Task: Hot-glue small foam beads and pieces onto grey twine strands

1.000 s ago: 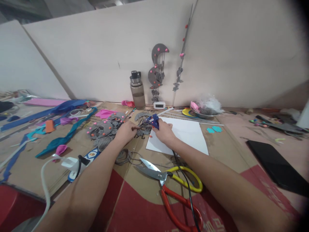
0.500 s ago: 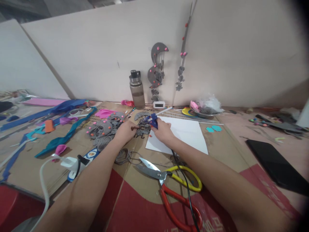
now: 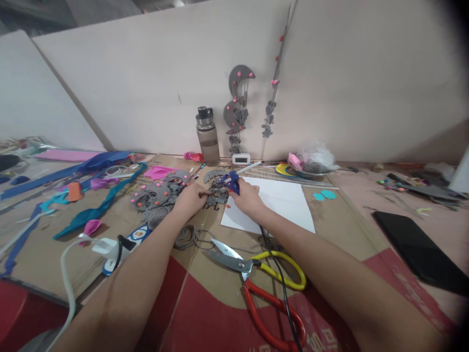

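Note:
My right hand (image 3: 249,196) is closed round a blue glue gun (image 3: 230,183) with a white glue stick (image 3: 251,166) poking out of its back. Its nozzle points left over small grey felt pieces (image 3: 216,197) on the cardboard. My left hand (image 3: 190,199) reaches in from the other side, fingers pinched at the edge of these pieces; what they hold is too small to make out. Beside my left wrist lie grey felt crescents (image 3: 164,190) dotted with pink and orange balls. A white sheet (image 3: 282,203) lies under my right hand.
Open scissors (image 3: 242,266) with yellow and red handles lie in front, the black cord (image 3: 280,274) crossing them. A bottle (image 3: 207,139) and small digital clock (image 3: 241,159) stand by the wall. A power strip (image 3: 124,249) is at left, a phone (image 3: 417,249) at right.
Both hands and the glue gun stay almost in place. The hanging grey felt strand on the wall has swung slightly left.

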